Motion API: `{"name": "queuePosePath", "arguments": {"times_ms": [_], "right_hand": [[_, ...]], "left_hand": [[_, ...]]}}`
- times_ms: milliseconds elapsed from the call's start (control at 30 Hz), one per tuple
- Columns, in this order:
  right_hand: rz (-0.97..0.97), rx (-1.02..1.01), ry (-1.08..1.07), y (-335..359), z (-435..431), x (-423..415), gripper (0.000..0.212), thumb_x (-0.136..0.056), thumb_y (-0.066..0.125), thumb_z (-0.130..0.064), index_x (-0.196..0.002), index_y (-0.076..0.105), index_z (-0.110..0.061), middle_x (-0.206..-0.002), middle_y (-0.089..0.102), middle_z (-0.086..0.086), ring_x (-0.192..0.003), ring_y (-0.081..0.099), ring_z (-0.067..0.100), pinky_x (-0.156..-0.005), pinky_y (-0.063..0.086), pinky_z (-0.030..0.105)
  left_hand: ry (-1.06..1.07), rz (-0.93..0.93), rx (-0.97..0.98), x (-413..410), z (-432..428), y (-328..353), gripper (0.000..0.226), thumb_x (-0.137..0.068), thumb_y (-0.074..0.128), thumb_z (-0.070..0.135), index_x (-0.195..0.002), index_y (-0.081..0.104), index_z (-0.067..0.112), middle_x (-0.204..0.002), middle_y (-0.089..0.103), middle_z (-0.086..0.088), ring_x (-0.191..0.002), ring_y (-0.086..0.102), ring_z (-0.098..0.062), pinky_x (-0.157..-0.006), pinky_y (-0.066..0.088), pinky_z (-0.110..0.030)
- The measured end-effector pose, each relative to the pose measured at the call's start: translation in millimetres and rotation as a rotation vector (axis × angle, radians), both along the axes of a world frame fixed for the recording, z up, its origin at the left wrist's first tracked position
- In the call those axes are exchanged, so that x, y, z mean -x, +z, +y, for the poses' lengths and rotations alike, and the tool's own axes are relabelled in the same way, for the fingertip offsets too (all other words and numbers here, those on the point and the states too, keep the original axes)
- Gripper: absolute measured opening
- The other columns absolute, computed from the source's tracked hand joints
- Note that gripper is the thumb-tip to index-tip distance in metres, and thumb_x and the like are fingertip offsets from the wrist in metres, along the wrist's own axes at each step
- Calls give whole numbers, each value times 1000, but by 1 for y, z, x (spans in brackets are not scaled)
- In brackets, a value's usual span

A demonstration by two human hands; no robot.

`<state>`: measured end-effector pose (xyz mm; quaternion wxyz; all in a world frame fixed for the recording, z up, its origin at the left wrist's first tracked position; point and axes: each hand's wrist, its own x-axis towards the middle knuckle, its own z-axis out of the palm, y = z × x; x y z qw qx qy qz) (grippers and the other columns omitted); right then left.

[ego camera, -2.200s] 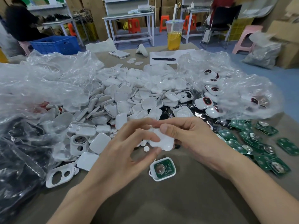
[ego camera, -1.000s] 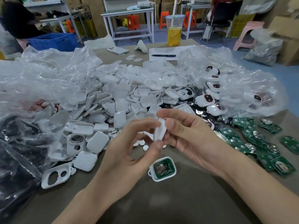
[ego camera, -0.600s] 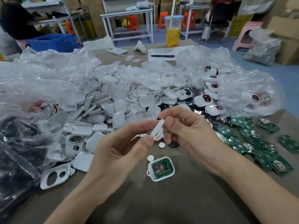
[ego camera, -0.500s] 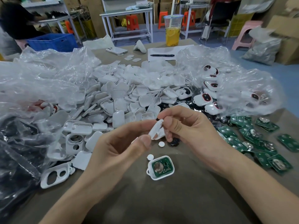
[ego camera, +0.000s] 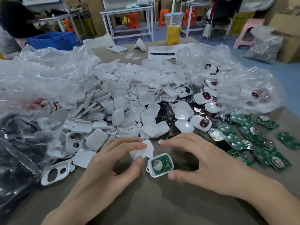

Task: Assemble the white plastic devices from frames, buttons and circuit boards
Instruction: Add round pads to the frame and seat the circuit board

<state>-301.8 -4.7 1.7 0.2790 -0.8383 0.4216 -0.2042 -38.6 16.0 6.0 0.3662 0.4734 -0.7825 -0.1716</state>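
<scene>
Head view: white shells (ego camera: pixel 123 101) and green circuit boards (ego camera: pixel 243 142) crowd the table (ego camera: pixel 146 200).
Left hand (ego camera: pixel 105 169) pinches a white cover (ego camera: pixel 144 150); right hand (ego camera: pixel 203 161) arches open over the board-filled frame (ego camera: pixel 159 164).

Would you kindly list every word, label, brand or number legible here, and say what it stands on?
No text is readable in this view.
Green circuit boards: markings too small.
Board in the white frame: print blurred.
Paper under the pen: no writing visible.
White cover in the left hand: no marking visible.
Cardboard boxes: blurred.
</scene>
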Motion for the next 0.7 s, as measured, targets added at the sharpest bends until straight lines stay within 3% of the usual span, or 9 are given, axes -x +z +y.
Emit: {"name": "queuePosePath", "arguments": {"times_ms": [100,233,600,700], "right_hand": [[47,83,44,0,-2,-3,41,-86,60,-66,-122,52,-49,-125,50,-32,-130,42,0,-102,32,12],[61,120,54,-1,-2,-4,30,-88,58,-63,-114,58,-47,-122,51,-33,-127,43,-1,-101,30,9],[54,76,36,3,-1,-7,28,-85,63,-60,-109,58,-46,-119,54,-31,-125,45,3,-98,33,12],[18,30,1,4,0,-6,34,-80,67,-59,-110,53,-49,-117,50,-35,-120,44,-6,-89,33,5]], "left_hand": [[44,-9,6,0,-4,-2,23,-90,60,39,-111,68,38,-124,64,25,-118,58,-6,-94,36,-7],[41,-39,0,-1,-7,-5,22,-91,60,41,-112,67,41,-126,62,25,-121,57,-7,-94,36,-7],[-17,-91,-45,-2,-6,-3,23,-91,60,43,-113,65,44,-127,61,27,-127,54,-8,-96,39,-13],[-55,-109,-18,0,-3,-1,21,-90,62,41,-111,65,42,-125,61,28,-125,55,-4,-96,38,-10]]}}
